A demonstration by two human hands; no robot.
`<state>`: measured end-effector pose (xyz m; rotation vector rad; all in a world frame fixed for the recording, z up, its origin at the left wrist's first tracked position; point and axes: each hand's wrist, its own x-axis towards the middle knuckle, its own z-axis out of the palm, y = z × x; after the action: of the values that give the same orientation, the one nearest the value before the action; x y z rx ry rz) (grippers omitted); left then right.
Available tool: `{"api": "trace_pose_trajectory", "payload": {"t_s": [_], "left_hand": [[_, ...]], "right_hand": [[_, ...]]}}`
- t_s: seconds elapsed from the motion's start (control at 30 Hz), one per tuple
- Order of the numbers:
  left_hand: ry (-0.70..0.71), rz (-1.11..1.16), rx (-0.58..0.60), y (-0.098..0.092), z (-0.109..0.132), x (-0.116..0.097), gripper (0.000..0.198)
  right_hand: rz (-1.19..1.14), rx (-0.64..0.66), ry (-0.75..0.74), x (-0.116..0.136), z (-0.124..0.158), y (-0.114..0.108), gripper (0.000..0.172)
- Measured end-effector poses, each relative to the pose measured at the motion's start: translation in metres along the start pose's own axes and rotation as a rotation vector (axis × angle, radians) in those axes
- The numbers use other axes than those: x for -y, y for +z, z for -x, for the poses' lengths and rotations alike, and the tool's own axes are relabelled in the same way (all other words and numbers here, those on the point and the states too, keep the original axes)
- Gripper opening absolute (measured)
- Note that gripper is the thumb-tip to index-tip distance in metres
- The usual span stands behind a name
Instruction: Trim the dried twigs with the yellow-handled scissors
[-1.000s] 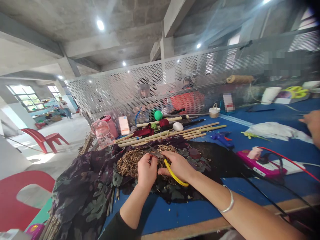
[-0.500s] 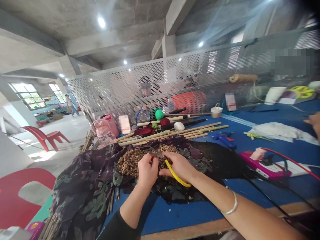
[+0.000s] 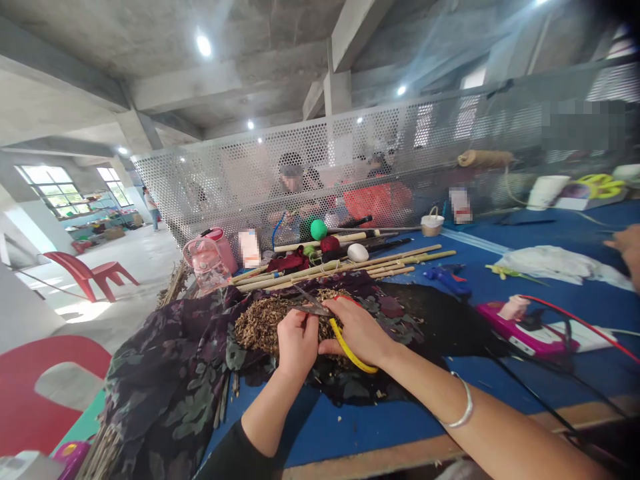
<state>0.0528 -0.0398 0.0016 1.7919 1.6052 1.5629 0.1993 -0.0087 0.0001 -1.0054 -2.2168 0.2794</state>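
Scissors (image 3: pixel 354 347) with yellow-covered handles are in my right hand (image 3: pixel 357 330), their blades spread apart over a heap of small brown cut pieces (image 3: pixel 260 323). My left hand (image 3: pixel 296 337) is closed beside the blades, its fingers pinched; whatever it holds is too small to make out. Beneath the heap lies a dark patterned cloth (image 3: pixel 170 373), which spreads left over the table edge. A black cloth (image 3: pixel 450 320) extends to the right of my hands.
Behind the heap lie pale sticks (image 3: pixel 420 255), a green ball (image 3: pixel 319 229) and a pink bag (image 3: pixel 207 260). To the right are a blue glue gun (image 3: pixel 453 281), a pink power strip (image 3: pixel 530 333) and another person's hand (image 3: pixel 631 250). A mesh divider (image 3: pixel 225 187) stands behind.
The scissor blades have opened wider, and a red part of the handle now shows behind my right hand. My left hand has barely shifted. A distant person has moved right.
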Motion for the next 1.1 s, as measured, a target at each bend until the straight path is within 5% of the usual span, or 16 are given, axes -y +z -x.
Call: {"api": "trace_pose_trajectory", "payload": {"t_s": [1.1], "left_hand": [[-0.042,-0.02,0.078,-0.0015,-0.0052,0.0064,0.026]], "right_hand": [[0.086,0.065,0.062,-0.002,-0.0004,-0.0047,0.044]]}}
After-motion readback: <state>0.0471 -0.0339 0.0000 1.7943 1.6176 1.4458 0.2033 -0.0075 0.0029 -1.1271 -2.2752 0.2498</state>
